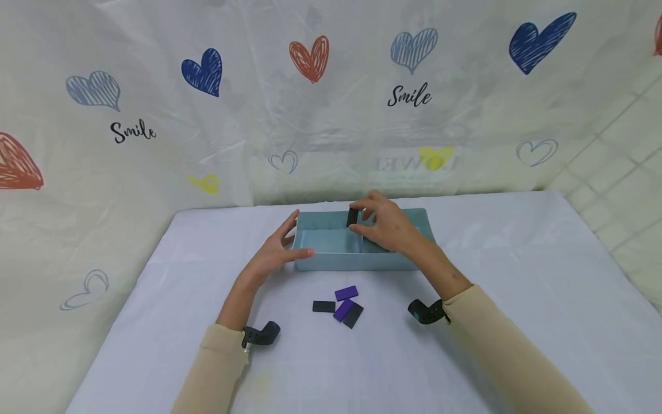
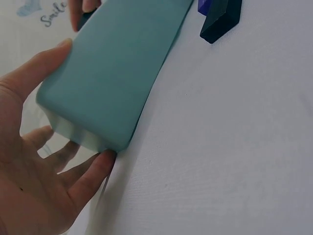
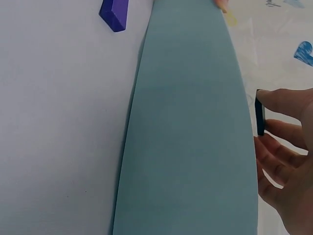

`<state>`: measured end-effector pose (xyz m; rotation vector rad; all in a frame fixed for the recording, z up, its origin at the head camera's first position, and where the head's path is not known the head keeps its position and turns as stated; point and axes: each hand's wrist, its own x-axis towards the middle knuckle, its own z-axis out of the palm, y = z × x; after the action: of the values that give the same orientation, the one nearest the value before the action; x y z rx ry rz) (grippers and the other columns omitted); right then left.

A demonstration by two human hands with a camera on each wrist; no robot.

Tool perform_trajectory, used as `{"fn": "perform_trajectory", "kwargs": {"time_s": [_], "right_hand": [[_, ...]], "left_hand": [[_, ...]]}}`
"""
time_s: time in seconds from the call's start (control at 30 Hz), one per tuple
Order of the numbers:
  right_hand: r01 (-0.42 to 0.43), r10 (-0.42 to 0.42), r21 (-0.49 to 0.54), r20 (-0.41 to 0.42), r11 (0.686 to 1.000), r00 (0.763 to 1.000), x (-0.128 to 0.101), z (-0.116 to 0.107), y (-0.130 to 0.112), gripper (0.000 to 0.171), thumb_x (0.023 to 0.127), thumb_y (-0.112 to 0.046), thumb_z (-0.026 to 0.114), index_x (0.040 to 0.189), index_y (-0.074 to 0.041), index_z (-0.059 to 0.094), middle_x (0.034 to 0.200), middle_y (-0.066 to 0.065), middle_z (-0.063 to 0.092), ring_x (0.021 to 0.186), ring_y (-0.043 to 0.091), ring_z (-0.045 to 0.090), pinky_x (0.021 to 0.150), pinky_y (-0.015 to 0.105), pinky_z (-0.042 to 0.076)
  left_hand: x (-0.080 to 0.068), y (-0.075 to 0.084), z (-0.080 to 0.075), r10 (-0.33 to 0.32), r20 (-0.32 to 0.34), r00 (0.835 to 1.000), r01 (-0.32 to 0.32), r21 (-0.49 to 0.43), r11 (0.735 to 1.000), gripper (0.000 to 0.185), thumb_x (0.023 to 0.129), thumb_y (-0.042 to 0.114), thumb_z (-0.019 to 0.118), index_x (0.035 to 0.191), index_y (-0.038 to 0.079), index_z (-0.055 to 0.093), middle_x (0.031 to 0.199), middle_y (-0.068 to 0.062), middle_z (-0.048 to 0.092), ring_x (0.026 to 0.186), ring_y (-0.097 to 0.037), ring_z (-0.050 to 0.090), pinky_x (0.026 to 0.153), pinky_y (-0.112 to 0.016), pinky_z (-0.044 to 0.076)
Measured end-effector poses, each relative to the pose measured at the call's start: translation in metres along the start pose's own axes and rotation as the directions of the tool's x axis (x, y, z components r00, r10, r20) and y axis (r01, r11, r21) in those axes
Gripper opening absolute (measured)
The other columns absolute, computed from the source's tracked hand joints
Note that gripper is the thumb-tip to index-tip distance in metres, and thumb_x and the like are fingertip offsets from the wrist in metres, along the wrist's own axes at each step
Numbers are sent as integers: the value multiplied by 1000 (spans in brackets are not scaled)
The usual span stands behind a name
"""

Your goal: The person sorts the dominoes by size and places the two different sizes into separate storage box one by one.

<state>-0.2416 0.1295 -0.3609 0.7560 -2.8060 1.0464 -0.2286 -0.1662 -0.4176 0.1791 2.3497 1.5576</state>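
Four dominoes (image 1: 338,307) lie near you, before the teal tray (image 1: 331,260). Your right hand (image 1: 385,224) pinches a black domino (image 1: 352,217) over the tray's far side. Your left hand (image 1: 276,250), fingers spread, cups the tray's left end.

Makeshift home-style tabletop setup, heart-printed "Smile" curtain (image 1: 331,98) as backdrop, white cloth-covered table (image 1: 517,299), tiled wall (image 1: 615,167) at right

the box (image 1: 357,261) looks like smooth, matt plastic. the table (image 1: 517,322) has soft white cloth. the blocks (image 1: 341,306) look smooth and hard.
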Motion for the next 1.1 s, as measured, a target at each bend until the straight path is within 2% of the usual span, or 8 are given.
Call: {"fn": "perform_trajectory", "kwargs": {"time_s": [0.33,0.53,0.73,1.1], "right_hand": [[-18,19,-18,26,1000,999,4,2,4,50,95,-22,78,140,-6,64,124,14,58,111,34,68,88,46,59],[-38,39,-21,41,999,998,5,3,6,50,96,-23,77,141,-7,64,123,13,58,112,32,67,88,46,58],[-39,40,-17,49,999,998,7,4,9,50,95,-21,78,141,-4,64,125,14,58,112,35,67,89,46,58],[-43,44,-24,49,999,998,8,6,11,50,95,-20,78,141,-4,64,124,16,58,110,38,67,88,47,58]], "left_hand": [[-1,0,0,8,-4,1000,-8,20,1000,105,85,42,83,164,51,14,177,2,15,160,-38,27,119,-76,26],[0,-1,0,9,-4,1000,-9,2,1000,107,84,41,84,165,48,15,177,2,15,161,-38,25,119,-76,25],[-1,-2,-1,10,1,1000,-10,-6,1000,104,85,39,84,162,54,16,177,3,15,161,-38,25,119,-76,26],[-1,-2,-1,3,-5,1000,-3,-9,1000,105,84,40,85,161,56,16,177,4,15,161,-37,24,120,-75,25]]}}
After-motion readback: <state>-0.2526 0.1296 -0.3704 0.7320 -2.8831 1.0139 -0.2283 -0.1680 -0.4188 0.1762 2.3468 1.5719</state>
